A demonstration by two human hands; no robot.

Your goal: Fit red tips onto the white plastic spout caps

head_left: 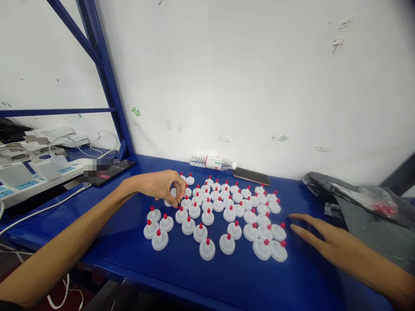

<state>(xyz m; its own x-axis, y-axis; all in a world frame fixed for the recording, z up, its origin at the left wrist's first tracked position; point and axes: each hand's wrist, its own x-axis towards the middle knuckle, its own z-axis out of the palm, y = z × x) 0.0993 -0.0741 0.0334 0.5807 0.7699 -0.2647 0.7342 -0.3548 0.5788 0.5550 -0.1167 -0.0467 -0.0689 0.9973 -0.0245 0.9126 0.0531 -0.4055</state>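
Several white caps with red tips (227, 207) stand in rows on a blue shelf surface (207, 276). My left hand (160, 185) reaches over the left end of the group, fingers curled down and pinching one cap (169, 202) at the back left. My right hand (316, 233) lies flat on the shelf just right of the caps, fingers stretched out, holding nothing; its fingertips are close to the rightmost caps (279, 231).
A water bottle (212, 162) lies by the wall beside a dark phone (251, 176). Another phone (112, 170) with a white cable sits at left near power strips with chargers (35, 170). Grey plastic bags (363, 198) lie at right. A blue rack post (106, 82) rises at left.
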